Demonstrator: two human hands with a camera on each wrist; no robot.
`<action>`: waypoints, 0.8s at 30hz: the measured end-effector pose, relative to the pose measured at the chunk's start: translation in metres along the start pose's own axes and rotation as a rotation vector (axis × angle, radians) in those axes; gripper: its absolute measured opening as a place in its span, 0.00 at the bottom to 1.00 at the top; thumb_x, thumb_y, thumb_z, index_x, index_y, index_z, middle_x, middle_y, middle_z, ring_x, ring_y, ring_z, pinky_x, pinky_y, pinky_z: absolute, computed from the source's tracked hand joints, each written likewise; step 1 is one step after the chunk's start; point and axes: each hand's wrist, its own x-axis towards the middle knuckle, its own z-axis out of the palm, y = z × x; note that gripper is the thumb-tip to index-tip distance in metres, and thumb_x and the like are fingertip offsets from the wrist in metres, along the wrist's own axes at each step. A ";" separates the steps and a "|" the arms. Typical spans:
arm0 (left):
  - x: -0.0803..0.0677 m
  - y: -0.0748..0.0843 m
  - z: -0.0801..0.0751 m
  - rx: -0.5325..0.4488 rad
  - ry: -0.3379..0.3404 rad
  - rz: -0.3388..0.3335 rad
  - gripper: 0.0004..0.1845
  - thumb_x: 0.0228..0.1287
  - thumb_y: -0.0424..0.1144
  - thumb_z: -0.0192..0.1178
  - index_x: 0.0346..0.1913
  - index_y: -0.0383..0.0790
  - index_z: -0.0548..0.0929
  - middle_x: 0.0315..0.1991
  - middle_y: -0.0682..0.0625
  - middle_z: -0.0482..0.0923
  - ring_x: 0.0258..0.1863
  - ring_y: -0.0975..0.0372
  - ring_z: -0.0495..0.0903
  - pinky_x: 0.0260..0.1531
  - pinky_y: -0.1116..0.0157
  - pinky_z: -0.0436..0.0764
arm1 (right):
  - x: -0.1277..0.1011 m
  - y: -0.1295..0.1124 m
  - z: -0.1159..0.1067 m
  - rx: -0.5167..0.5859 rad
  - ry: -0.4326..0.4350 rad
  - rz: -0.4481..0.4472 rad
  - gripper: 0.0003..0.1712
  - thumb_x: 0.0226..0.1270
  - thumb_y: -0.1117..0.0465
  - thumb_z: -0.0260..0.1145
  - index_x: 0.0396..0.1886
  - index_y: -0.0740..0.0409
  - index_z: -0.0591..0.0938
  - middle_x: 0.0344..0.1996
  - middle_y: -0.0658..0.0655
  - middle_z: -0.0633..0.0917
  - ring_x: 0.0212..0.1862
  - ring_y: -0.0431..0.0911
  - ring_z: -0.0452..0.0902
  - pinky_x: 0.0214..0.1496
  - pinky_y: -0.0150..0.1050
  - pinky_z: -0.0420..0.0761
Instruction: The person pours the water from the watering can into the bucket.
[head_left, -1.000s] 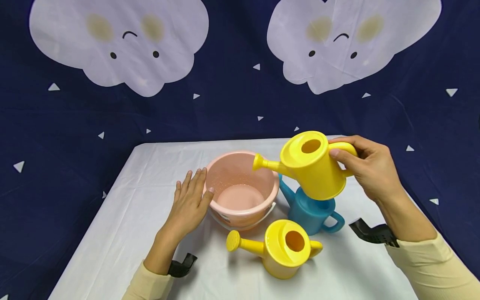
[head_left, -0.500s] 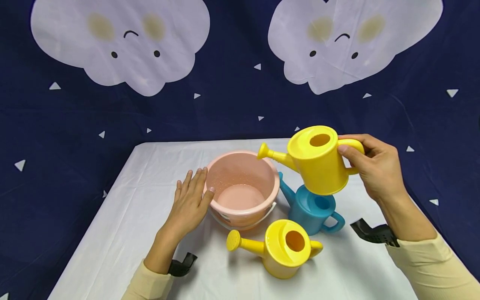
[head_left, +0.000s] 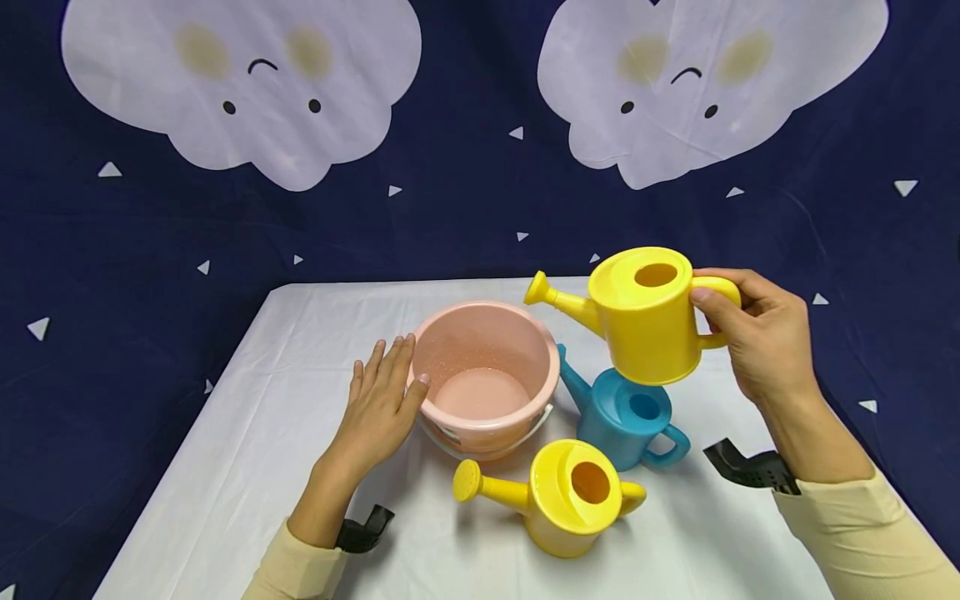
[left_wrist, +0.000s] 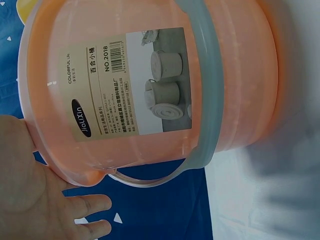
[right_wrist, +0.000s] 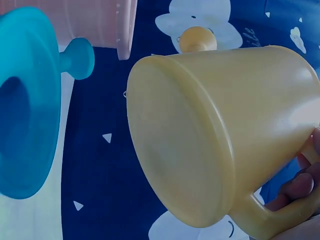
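Observation:
My right hand (head_left: 768,333) grips the handle of a yellow watering can (head_left: 651,325), held up in the air nearly level, its spout pointing left toward the bucket's right rim. In the right wrist view the can's underside and side (right_wrist: 180,145) show, with fingers curled through the handle. Against the left side of a pink bucket (head_left: 487,421) my left hand (head_left: 378,408) rests with its fingers straight. The left wrist view shows that hand (left_wrist: 35,185) at the rim, near the bucket's paper label (left_wrist: 100,90) and pale carrying handle (left_wrist: 207,85).
Below the raised can stands a blue watering can (head_left: 622,425), its spout beside the bucket. A second yellow watering can (head_left: 566,508) stands in front, spout to the left. All rest on a white-covered table (head_left: 247,467), with a dark blue cloud-print cloth (head_left: 465,208) behind.
My right hand has moved right and slightly up with the yellow watering can, levelling it; its spout has drawn back from over the bucket. My left hand stays at the bucket.

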 end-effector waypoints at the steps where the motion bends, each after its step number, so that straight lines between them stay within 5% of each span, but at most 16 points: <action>1: 0.000 0.000 0.000 0.001 0.000 0.000 0.33 0.74 0.56 0.35 0.75 0.46 0.48 0.75 0.42 0.49 0.76 0.48 0.38 0.71 0.41 0.36 | 0.000 0.001 -0.001 -0.003 0.008 0.000 0.13 0.55 0.76 0.66 0.42 0.77 0.81 0.26 0.53 0.84 0.23 0.43 0.66 0.21 0.26 0.72; 12: 0.000 0.000 0.000 0.001 -0.008 -0.007 0.33 0.74 0.56 0.35 0.75 0.47 0.47 0.76 0.44 0.47 0.77 0.49 0.37 0.71 0.41 0.36 | 0.002 0.011 -0.011 0.009 0.165 0.019 0.15 0.52 0.76 0.69 0.40 0.79 0.80 0.25 0.55 0.83 0.22 0.45 0.66 0.23 0.27 0.72; 24: 0.000 0.001 0.000 -0.006 -0.007 -0.009 0.33 0.74 0.56 0.35 0.75 0.48 0.47 0.76 0.43 0.48 0.77 0.49 0.37 0.71 0.42 0.35 | 0.007 0.027 -0.025 0.082 0.241 -0.010 0.15 0.51 0.76 0.70 0.39 0.79 0.81 0.24 0.57 0.83 0.20 0.45 0.67 0.23 0.27 0.72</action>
